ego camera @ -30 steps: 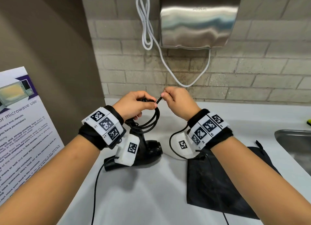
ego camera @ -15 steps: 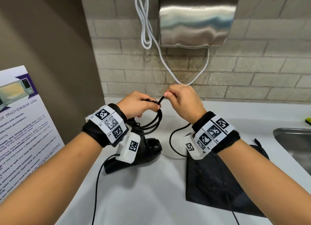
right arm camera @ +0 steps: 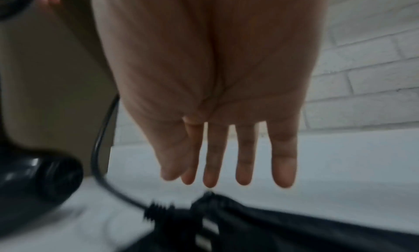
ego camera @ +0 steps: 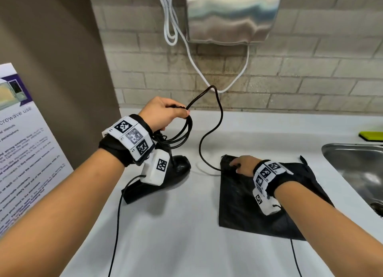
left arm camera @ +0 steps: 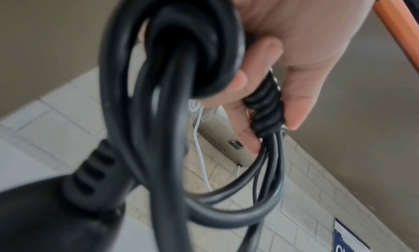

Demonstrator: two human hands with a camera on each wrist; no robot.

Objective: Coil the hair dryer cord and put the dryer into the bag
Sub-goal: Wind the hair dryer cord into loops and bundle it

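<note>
My left hand point(ego camera: 163, 115) grips several loops of the black cord point(ego camera: 183, 134) above the black hair dryer point(ego camera: 179, 166), which lies on the white counter point(ego camera: 176, 235). In the left wrist view the fingers point(left arm camera: 292, 102) curl round the coil point(left arm camera: 172, 80) and a ribbed cord sleeve. A loose length of cord point(ego camera: 220, 110) arcs up from that hand and runs down to the black bag point(ego camera: 238, 206). My right hand point(ego camera: 241, 164) hovers at the bag's top left corner. Its fingers point(right arm camera: 242, 162) are straight above the plug point(right arm camera: 163, 211) and the bag's mouth point(right arm camera: 283, 227), holding nothing.
A steel hand dryer point(ego camera: 232, 13) hangs on the brick wall with a white cable point(ego camera: 172, 28) looping beside it. A steel sink point(ego camera: 356, 169) sits at the right, with a green sponge point(ego camera: 371, 135) behind it. A microwave poster point(ego camera: 20, 152) stands at the left.
My right hand has let go of the cord by the left hand and dropped to the bag's top edge. The left hand keeps the coil, with a loose loop now standing up.
</note>
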